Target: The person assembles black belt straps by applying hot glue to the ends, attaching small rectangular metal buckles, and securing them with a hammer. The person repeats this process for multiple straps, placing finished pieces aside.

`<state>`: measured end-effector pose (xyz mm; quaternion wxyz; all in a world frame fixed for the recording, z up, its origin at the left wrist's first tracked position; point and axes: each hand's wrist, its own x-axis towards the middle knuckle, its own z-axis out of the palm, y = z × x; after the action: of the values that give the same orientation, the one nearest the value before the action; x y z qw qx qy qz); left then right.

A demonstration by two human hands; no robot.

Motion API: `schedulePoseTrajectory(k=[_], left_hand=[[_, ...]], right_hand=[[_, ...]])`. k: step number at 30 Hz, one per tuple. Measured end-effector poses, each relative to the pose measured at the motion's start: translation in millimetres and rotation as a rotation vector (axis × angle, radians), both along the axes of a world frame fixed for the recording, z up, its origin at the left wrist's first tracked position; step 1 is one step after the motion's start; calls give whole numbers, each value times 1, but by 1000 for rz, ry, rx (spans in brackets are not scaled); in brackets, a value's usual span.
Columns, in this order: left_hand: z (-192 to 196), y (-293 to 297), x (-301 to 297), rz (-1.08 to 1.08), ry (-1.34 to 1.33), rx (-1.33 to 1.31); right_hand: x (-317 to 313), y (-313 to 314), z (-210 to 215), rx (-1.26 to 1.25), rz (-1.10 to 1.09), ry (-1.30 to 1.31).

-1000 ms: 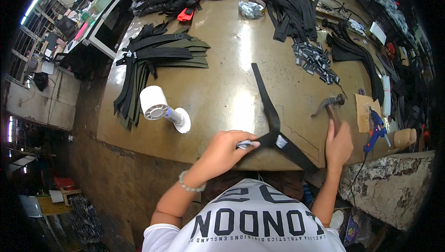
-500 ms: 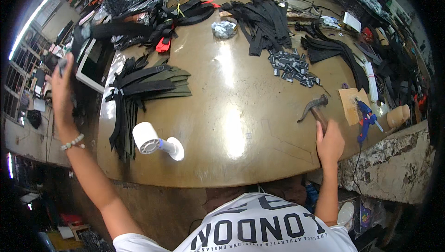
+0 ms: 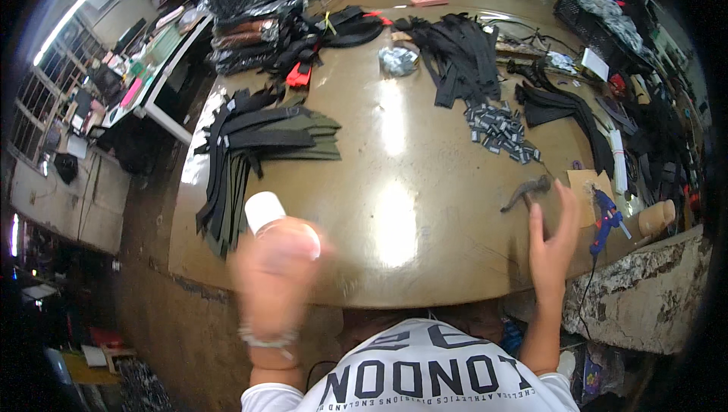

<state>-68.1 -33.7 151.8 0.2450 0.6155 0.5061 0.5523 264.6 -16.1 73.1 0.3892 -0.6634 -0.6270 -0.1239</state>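
Observation:
My left hand is smeared by motion over a white plastic piece with a cylinder-shaped head and a round base. The hand hides the piece's middle, so I cannot make out whether the fingers grip it. At the right, my right hand has its thumb and fingers spread apart. Just beyond its thumb lies a claw hammer, its dark head showing and its handle mostly hidden by the hand.
Black and olive strap bundles lie at the left, more black straps at the back. A heap of small dark buckles sits right of centre. A blue glue gun rests by cardboard near the table's right edge.
My left hand has swung in from the far left to the white piece. My right hand has loosened from the hammer's handle and opened. The whole view has shifted slightly.

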Motion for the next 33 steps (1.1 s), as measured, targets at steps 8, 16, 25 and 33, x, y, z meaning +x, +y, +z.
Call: schedulePoseTrajectory(k=[8, 16, 25, 33], left_hand=[[-70, 25, 92, -604, -473, -618], [-67, 13, 93, -540, -509, -528], [-69, 8, 103, -498, -645, -469], [-104, 6, 81, -409, -354, -514]], right_hand=[[-66, -28, 44, -65, 953, 325], [-82, -39, 17, -103, 813, 624], [-81, -23, 8, 8, 848, 507], [-82, 8, -14, -212, 981, 439]])
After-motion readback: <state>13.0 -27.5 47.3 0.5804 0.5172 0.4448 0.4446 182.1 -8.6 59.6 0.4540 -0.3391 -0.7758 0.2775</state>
